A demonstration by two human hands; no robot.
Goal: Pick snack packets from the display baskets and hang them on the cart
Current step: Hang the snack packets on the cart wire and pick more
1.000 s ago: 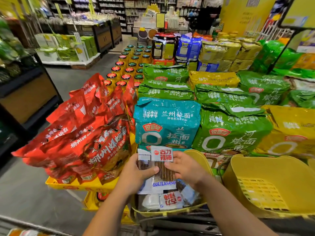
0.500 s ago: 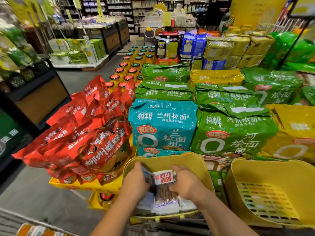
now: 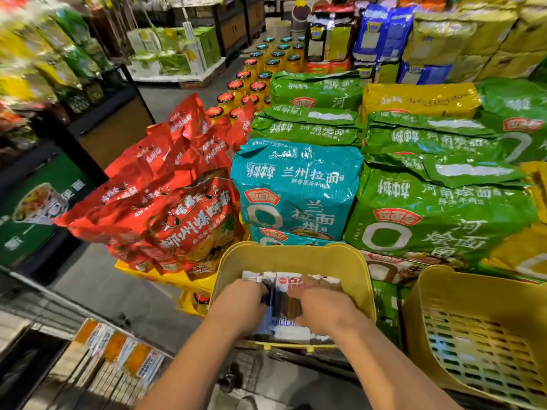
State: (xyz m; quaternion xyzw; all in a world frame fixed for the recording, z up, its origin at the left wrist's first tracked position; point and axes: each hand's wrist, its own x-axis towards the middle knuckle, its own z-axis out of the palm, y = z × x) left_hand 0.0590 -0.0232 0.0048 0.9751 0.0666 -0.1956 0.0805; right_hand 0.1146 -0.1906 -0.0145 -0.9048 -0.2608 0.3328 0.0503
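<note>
Both my hands reach down into a yellow display basket (image 3: 293, 255). My left hand (image 3: 242, 303) and my right hand (image 3: 322, 309) grip a bunch of white snack packets (image 3: 285, 294) with dark sticks and red labels, standing upright inside the basket. My fingers curl round the bunch from both sides. A wire cart (image 3: 97, 377) lies at the lower left, with orange and white snack packets (image 3: 118, 347) hanging on its edge.
A second yellow basket (image 3: 473, 329) stands to the right. Behind are stacked teal noodle packs (image 3: 296, 190), green packs (image 3: 435, 211), red packs (image 3: 165, 208) and jars (image 3: 251, 81). Grey aisle floor (image 3: 112, 285) runs on the left beside dark shelving (image 3: 38, 184).
My hands and the packets went from raised above the basket down into it. The view tilted down and left, bringing the cart with its hanging packets into sight.
</note>
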